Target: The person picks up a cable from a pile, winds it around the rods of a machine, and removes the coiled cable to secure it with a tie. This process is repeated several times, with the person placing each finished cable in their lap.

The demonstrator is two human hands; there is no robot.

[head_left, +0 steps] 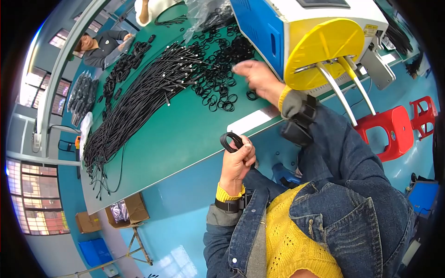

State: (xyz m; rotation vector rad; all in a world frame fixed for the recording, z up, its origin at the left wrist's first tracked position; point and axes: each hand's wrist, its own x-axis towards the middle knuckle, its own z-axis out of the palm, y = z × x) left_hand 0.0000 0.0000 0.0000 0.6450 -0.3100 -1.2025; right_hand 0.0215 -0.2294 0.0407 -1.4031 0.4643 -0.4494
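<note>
Closed around a small coil of black cable [231, 141], my left hand [237, 160] is held up in front of the near edge of the green table. My right hand [260, 78] reaches over the tabletop beside a scattered heap of small black rings [221, 88]; its fingers are stretched out, and I see nothing held in them. A single black ring [251, 95] lies just under that hand. Left of the rings spreads a long bundle of loose black cables [143, 88] with pale connector ends.
A blue and white machine [260, 32] with a yellow disc [324, 53] and metal prongs stands right of my right hand. A red stool [388, 134] is at the right. Across the green table [157, 153] a person [104, 46] handles black cables. Cardboard boxes [134, 208] sit below.
</note>
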